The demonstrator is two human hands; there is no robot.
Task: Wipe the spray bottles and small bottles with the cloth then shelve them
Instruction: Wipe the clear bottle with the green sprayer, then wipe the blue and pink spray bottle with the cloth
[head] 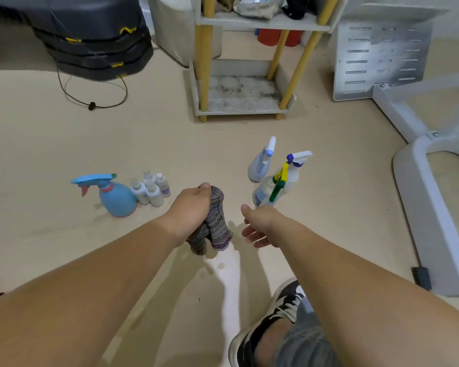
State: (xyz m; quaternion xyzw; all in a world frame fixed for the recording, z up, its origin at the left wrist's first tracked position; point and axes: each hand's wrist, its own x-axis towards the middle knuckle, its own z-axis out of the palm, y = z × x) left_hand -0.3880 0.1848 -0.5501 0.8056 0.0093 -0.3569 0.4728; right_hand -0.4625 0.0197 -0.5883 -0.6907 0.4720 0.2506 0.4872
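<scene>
Sneaker and bent knee sit lowest in view, with both bare forearms reaching out over them.

At the centre, the left hand grips the cloth, fingers curled round its bunched top so that the two ends hang to the floor. The right hand is just beside it, holding nothing, fingers loose and apart.

Clear sprayers, seemingly two standing close together, rise upright just ahead of the right hand and slightly to its right. That makes it the nearer hand for a pick-up, probably a grip round the neck from the near side. A pale sprayer stands just behind them.

Well apart on the left, beyond the cloth hand, the blue sprayer stands upright with its nozzle pointing left. The small bottles cluster against its right side. None of these is on the shelf yet.

A pale glare or wet patch on the floor lies below the cloth. Straight ahead, well beyond the bottles, the shelf has a bare, stained bottom board between yellow posts. Black cases are stacked at far left, and a white frame lies at right.
</scene>
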